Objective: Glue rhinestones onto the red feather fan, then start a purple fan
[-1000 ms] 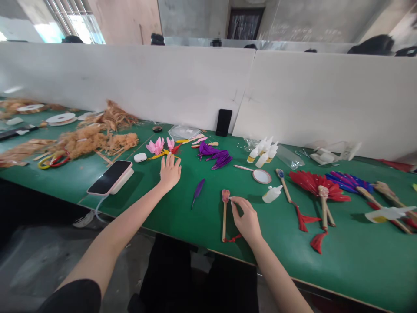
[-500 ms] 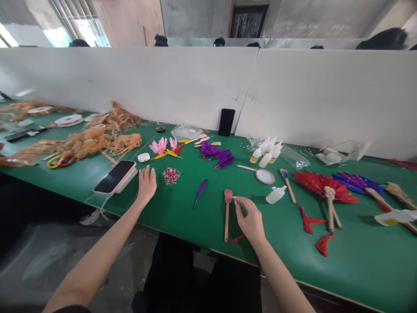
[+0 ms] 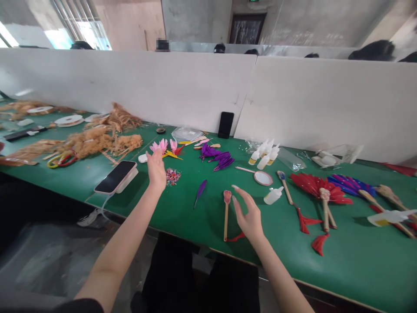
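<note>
My left hand [image 3: 157, 171] is raised with its fingers extended, holding nothing, just left of a small pile of colourful bits [image 3: 172, 177] and in front of pink feathers [image 3: 159, 146]. To the right, my right hand [image 3: 248, 213] hovers over the table with thumb and fingers apart and nothing between them. Beside its fingertips lies a wooden stick with a pink rounded head [image 3: 226, 215] and a red tassel [image 3: 236, 237]. A single purple feather [image 3: 201, 190] rests between the two hands.
A phone on a charging block [image 3: 115, 177] and fibre bundles [image 3: 89, 143] lie left. Purple feathers [image 3: 218, 157], glue bottles [image 3: 264, 154], a lone bottle [image 3: 273, 195] and a round pink-rimmed piece [image 3: 263, 178] are beyond. Red feather fan [image 3: 321, 188] at right; white partition [image 3: 130, 87] behind.
My left hand has moved right and up, away from the phone. My right hand's thumb and fingers have spread apart and lie a little off the stick's pink head.
</note>
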The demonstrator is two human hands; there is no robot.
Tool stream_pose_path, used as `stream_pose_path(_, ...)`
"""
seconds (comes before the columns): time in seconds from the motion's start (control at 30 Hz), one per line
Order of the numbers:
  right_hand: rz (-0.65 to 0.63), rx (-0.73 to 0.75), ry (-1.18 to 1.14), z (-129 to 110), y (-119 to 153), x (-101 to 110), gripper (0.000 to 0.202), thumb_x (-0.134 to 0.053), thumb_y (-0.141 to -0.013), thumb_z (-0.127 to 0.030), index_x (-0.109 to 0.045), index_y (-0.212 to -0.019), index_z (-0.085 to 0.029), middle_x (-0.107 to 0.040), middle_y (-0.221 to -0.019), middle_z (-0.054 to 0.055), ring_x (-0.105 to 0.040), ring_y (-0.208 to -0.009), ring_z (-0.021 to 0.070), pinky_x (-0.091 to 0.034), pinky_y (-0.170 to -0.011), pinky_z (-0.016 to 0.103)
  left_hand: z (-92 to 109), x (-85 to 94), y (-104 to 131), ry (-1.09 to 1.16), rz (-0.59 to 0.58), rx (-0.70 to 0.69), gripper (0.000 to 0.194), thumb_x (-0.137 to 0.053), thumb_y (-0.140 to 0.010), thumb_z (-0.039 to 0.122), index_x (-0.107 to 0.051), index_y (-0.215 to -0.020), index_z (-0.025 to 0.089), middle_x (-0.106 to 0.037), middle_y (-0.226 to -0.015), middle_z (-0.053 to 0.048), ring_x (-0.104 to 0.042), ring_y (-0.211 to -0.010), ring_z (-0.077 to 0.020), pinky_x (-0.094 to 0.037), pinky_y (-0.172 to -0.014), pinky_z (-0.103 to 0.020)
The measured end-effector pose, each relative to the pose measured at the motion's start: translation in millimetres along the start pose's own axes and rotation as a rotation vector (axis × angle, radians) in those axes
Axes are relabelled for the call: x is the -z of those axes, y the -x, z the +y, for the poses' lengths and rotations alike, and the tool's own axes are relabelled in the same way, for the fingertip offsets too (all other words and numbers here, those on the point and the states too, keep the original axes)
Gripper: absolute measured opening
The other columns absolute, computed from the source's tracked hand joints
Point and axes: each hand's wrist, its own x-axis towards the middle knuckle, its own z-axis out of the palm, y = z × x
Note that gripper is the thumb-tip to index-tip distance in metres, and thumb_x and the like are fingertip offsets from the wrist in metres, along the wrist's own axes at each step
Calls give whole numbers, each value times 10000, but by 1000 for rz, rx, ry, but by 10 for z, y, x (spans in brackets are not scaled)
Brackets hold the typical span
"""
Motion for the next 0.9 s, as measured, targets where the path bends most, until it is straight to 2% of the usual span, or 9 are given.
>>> stream_pose_path(0.07, -80, 89, -47, -296, -98, -31, 457, -409, -942, -246, -376, -1397, -229, -492, -1395, 108, -432, -1317, 236, -392, -1072, 475, 196, 15, 149, 142, -106, 43, 710, 21, -905, 574, -421, -1359, 254, -505, -1386, -79, -426, -1325, -220, -384, -1073, -431)
stream_pose_path(0.17, -280, 299, -38, -783, -262, -244, 548, -328, -966, -298, -176, -1491, -267, -303, -1528, 42, -248, -1424, 232, -215, -1159, 516, 422, -71, 394, 457, -264, 125, 635, -68, -919, 555, -456, -1338, 280, -504, -1393, -43, -409, -1337, -215, -398, -1065, -436)
stream_pose_path(0.3, -505, 623, -37, -1044, -566, -815, 592, -384, -948, -446, -235, -1482, -239, -327, -1520, 14, -226, -1432, 207, -105, -1196, 438, 502, -176, 545, 567, -364, 99, 631, -21, -930, 513, -412, -1381, 307, -442, -1447, 0, -379, -1357, -197, -347, -1104, -455)
stream_pose_path(0.33, -527, 630, -27, -1021, -657, -957, 590, -415, -932, -470, -289, -1461, -241, -329, -1519, 20, -238, -1427, 216, -97, -1192, 449, 475, -167, 540, 564, -360, 91, 641, -11, -929, 516, -401, -1391, 303, -438, -1450, -4, -386, -1353, -202, -345, -1102, -468)
stream_pose_path(0.47, -290, 204, 38, -867, -942, -1310, 524, -244, -985, -372, -277, -1461, -155, -324, -1516, 96, -227, -1430, 240, -115, -1156, 533, 266, -14, 461, 390, -260, 144, 697, 57, -938, 463, -489, -1324, 270, -509, -1393, -44, -478, -1285, -208, -419, -1030, -459)
stream_pose_path(0.6, -474, 509, -18, -875, -930, -1430, 475, -295, -984, -381, -336, -1438, -249, -331, -1520, 2, -246, -1423, 170, -157, -1175, 408, 131, 134, 472, 239, -277, 158, 730, 28, -963, 356, -682, -997, 187, -661, -1175, -82, -597, -1130, -160, -465, -960, -317)
stream_pose_path(0.77, -408, 283, 56, -957, -775, -1535, 487, -252, -992, -339, -319, -1452, -193, -330, -1516, 76, -250, -1419, 258, -179, -1145, 529, 214, 174, 607, 152, -221, 220, 327, -421, -950, 361, -601, -1122, 149, -621, -1157, -109, -601, -1056, -211, -508, -901, -421)
stream_pose_path(0.87, -525, 467, -15, -947, -761, -1559, 483, -348, -969, -428, -361, -1428, -281, -339, -1515, -16, -273, -1411, 179, -191, -1170, 400, 299, 192, 688, 111, -242, 241, 557, -125, -981, 306, -656, -1059, 159, -674, -1083, -107, -598, -1114, -182, -507, -924, -346)
stream_pose_path(0.9, -523, 395, -2, -916, -787, -1540, 470, -337, -976, -405, -384, -1418, -254, -348, -1511, 15, -290, -1404, 193, -183, -1169, 429, 316, 212, 704, 136, -256, 234, 630, -43, -972, 318, -649, -1085, 186, -676, -1114, -102, -590, -1140, -175, -504, -934, -346)
